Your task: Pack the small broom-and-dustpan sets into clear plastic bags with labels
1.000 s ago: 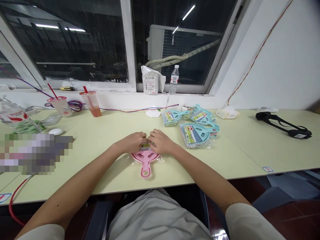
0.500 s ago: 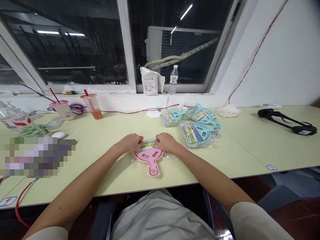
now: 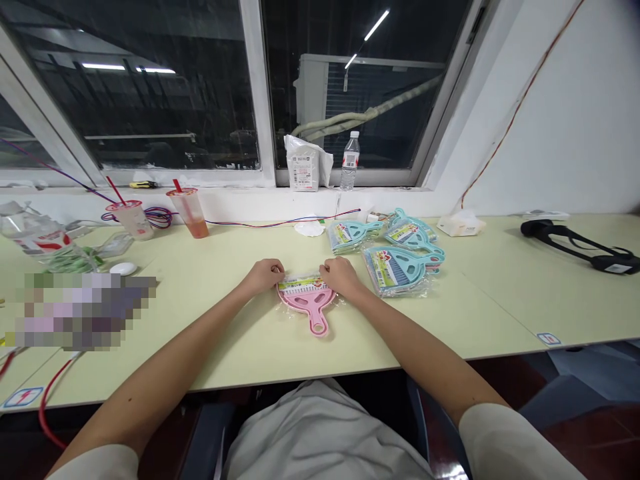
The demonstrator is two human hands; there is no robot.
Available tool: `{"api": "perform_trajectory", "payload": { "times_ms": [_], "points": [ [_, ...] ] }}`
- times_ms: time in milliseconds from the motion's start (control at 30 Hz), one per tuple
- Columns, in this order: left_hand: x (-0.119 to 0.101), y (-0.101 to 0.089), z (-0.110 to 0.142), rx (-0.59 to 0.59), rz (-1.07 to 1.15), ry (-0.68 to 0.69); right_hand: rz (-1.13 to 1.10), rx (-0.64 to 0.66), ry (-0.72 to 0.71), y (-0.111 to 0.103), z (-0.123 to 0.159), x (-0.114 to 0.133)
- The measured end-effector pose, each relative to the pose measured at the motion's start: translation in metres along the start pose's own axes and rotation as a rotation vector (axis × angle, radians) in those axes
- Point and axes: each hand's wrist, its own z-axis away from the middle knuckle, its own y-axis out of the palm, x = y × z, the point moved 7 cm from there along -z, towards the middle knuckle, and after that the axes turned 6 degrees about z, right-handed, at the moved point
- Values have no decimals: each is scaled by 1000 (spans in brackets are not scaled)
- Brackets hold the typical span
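A pink mini dustpan-and-brush set point(image 3: 309, 304) in a clear plastic bag is over the table in front of me, its handle pointing toward me. My left hand point(image 3: 266, 275) is closed, pinching the bag at its far left corner. At the far right corner, my right hand point(image 3: 341, 275) grips the bag with curled fingers. Between the hands a printed label and white bristles show through the plastic. To the right of my right hand lies a stack of blue bagged dustpan sets point(image 3: 403, 268), with smaller piles point(image 3: 350, 233) behind it.
Two drink cups with red straws point(image 3: 190, 213) and a plastic bottle point(image 3: 43, 237) stand at the left, near a white oval object point(image 3: 123, 269). A tissue pack point(image 3: 461, 224) and a black headset-like strap point(image 3: 580, 247) lie right. A water bottle point(image 3: 350, 161) stands on the sill.
Both hands have shifted slightly away from me with the pink set. Its handle has swung a little to the right, and more of the label shows between the hands.
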Motion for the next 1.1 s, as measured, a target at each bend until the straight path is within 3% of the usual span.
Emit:
{"api": "perform_trajectory", "payload": {
  "times_ms": [167,300,400,500,600,667,733,900,1100],
  "points": [
    [-1,-3,2,-80,-93,-39,-61,-73,-3,-18,4,-1],
    [6,-5,3,-72,-117,-91,-96,-160,-62,-35,17,10],
    [16,-21,-1,-225,-261,-122,-146,-206,-55,-43,25,10],
    [28,-35,-7,-336,-417,-133,-252,-101,-18,-41,31,5],
    [41,-37,-16,-301,-470,-129,-344,158,-115,-34,42,11],
    [49,-35,-21,-270,-466,-138,-277,311,-203,-34,55,21],
    [53,-34,-23,-255,-454,-152,-136,373,-255,-38,67,28],
    [56,-32,-25,-244,-419,-168,21,339,-313,-44,76,34],
    [60,-35,-25,-256,-375,-170,194,167,-267,-38,51,6]
  ]
}}
